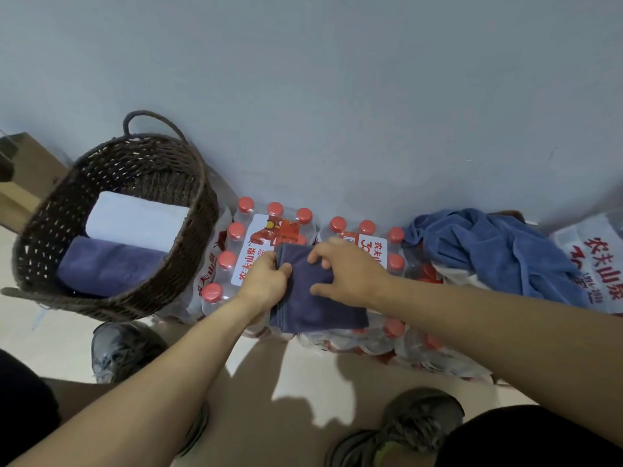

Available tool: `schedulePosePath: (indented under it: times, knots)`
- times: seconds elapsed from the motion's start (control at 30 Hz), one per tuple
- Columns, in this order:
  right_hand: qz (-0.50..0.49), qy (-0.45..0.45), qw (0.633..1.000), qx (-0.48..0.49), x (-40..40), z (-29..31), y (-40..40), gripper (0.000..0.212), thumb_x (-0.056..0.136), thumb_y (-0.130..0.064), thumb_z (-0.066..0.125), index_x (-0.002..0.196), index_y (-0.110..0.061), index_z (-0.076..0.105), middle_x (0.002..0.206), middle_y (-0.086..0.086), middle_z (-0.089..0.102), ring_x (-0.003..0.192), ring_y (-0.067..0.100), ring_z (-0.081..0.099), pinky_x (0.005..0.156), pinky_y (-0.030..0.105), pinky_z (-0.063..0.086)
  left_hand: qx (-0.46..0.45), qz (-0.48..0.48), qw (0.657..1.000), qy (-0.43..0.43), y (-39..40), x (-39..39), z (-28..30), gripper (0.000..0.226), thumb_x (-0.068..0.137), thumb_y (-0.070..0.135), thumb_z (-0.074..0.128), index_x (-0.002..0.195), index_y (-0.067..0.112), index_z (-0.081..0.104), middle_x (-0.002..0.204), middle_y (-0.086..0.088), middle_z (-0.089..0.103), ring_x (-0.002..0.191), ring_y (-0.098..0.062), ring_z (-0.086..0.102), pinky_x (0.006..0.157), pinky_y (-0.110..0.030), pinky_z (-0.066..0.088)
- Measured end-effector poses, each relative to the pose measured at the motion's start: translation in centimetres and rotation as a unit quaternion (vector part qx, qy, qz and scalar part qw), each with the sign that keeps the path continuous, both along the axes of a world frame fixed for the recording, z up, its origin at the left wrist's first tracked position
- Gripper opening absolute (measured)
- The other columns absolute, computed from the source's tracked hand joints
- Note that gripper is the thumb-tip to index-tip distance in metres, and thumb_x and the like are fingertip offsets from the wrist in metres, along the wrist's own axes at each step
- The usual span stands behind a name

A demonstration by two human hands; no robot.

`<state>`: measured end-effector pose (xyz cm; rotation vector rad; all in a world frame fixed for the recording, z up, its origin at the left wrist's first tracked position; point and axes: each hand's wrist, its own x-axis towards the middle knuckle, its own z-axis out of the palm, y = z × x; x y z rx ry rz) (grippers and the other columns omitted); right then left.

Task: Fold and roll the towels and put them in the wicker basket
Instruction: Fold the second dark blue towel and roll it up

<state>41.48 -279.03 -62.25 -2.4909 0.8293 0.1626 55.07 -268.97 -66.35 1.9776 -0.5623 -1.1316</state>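
Wicker basket [188, 210] at left holding two rolled towels, shrink-wrapped bottle packs [394, 261] along wall, crumpled blue towel [488, 251] on them, folded purple towel [313, 305] atop packs, left hand [266, 281] and right hand [347, 267] fingers grasping it.

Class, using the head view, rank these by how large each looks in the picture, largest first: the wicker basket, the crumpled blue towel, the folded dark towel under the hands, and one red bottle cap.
1. wicker basket
2. crumpled blue towel
3. folded dark towel, partly hidden by both hands, so it looks smaller than it is
4. red bottle cap
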Motion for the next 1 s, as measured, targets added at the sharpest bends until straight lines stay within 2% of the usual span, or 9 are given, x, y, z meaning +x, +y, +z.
schedulePosePath:
  times: [0.2, 0.27, 0.37, 0.47, 0.63, 0.73, 0.8, 0.9, 1.0]
  knots:
    - [0.053, 0.069, 0.996, -0.026, 0.4, -1.3, 0.1, 0.07, 0.078, -0.053, 0.072, 0.137, -0.027, 0.044, 0.131, 0.002, 0.048, 0.111, 0.025, 0.056, 0.087, 0.035, 0.044, -0.001, -0.121, 0.977, -0.173, -0.8, 0.7, 0.0, 0.019, 0.102, 0.019, 0.043, 0.115, 0.007, 0.051, 0.112, -0.014, 0.063, 0.1, -0.029, 0.058, 0.081, -0.033, 0.041]
    - [0.047, 0.078, 0.995, -0.028, 0.7, -1.5, 0.3, 0.073, 0.078, -0.057, 0.07, 0.138, -0.025, 0.041, 0.131, 0.004, 0.048, 0.111, 0.027, 0.056, 0.086, 0.035, 0.044, 0.005, -0.136, 0.963, -0.233, -0.5, 1.1, 0.1, 0.018, 0.1, 0.026, 0.047, 0.106, 0.009, 0.049, 0.101, -0.013, 0.065, 0.088, -0.028, 0.058, 0.072, -0.032, 0.04]
    - [0.043, 0.091, 0.995, -0.028, 0.9, -2.0, 0.7, 0.078, 0.076, -0.062, 0.068, 0.138, -0.025, 0.038, 0.133, 0.006, 0.045, 0.106, 0.028, 0.058, 0.078, 0.034, 0.045, 0.088, -0.163, 0.936, -0.299, 0.3, 2.4, 0.3, 0.039, 0.089, 0.048, 0.062, 0.088, 0.01, 0.054, 0.077, -0.006, 0.067, 0.067, -0.026, 0.063, 0.059, -0.033, 0.049]
    - [0.04, 0.097, 0.993, -0.045, 1.2, -2.1, 0.8, 0.084, 0.075, -0.066, 0.067, 0.139, -0.023, 0.035, 0.132, 0.007, 0.046, 0.104, 0.03, 0.059, 0.071, 0.032, 0.042, 0.163, -0.224, 0.92, -0.276, 1.0, 2.8, 0.9, 0.05, 0.071, 0.063, 0.073, 0.067, 0.016, 0.057, 0.055, 0.001, 0.061, 0.047, -0.014, 0.059, 0.044, -0.025, 0.043]
    - [0.047, 0.131, 0.989, -0.042, 2.0, -1.5, 0.6, 0.094, 0.075, -0.063, 0.072, 0.144, -0.016, 0.03, 0.137, 0.011, 0.045, 0.114, 0.032, 0.057, 0.084, 0.036, 0.048, 0.154, -0.21, 0.924, -0.281, 1.7, 0.5, 0.6, 0.05, 0.065, 0.056, 0.083, 0.073, 0.021, 0.047, 0.07, 0.001, 0.058, 0.061, -0.017, 0.054, 0.054, -0.028, 0.043]
    - [0.041, 0.146, 0.988, -0.008, 2.4, -0.5, 0.3, 0.076, 0.079, -0.039, 0.077, 0.138, -0.014, 0.038, 0.134, 0.012, 0.049, 0.114, 0.03, 0.056, 0.092, 0.038, 0.05, 0.131, -0.193, 0.937, -0.262, 1.9, -0.4, 0.5, 0.034, 0.073, 0.038, 0.081, 0.082, 0.021, 0.054, 0.084, -0.004, 0.067, 0.073, -0.024, 0.059, 0.062, -0.028, 0.045]
    - [0.033, 0.111, 0.993, -0.013, 2.4, 0.2, 0.1, 0.069, 0.078, -0.025, 0.077, 0.135, -0.014, 0.04, 0.13, 0.01, 0.048, 0.112, 0.03, 0.055, 0.088, 0.038, 0.051, 0.11, -0.19, 0.945, -0.241, 1.6, -0.4, 1.1, 0.029, 0.073, 0.026, 0.078, 0.085, 0.021, 0.052, 0.085, -0.004, 0.065, 0.077, -0.024, 0.059, 0.063, -0.027, 0.042]
    - [0.074, 0.017, 0.994, -0.074, 2.0, 1.7, -0.1, 0.088, 0.068, -0.02, 0.08, 0.143, -0.022, 0.034, 0.134, 0.008, 0.035, 0.122, 0.028, 0.039, 0.094, 0.039, 0.045, 0.042, -0.217, 0.949, -0.224, 0.8, 0.1, 2.8, 0.036, 0.071, 0.017, 0.077, 0.091, 0.018, 0.047, 0.078, 0.001, 0.058, 0.07, -0.019, 0.055, 0.057, -0.026, 0.038]
    - [0.147, 0.005, 0.979, -0.144, 1.7, 3.5, -0.9, 0.095, 0.062, -0.025, 0.079, 0.146, -0.028, 0.034, 0.148, 0.006, 0.03, 0.138, 0.027, 0.023, 0.109, 0.043, 0.028, -0.069, -0.297, 0.921, -0.244, 0.1, 0.7, 5.2, 0.039, 0.069, 0.015, 0.078, 0.093, 0.016, 0.047, 0.078, 0.003, 0.057, 0.068, -0.018, 0.054, 0.056, -0.026, 0.041]
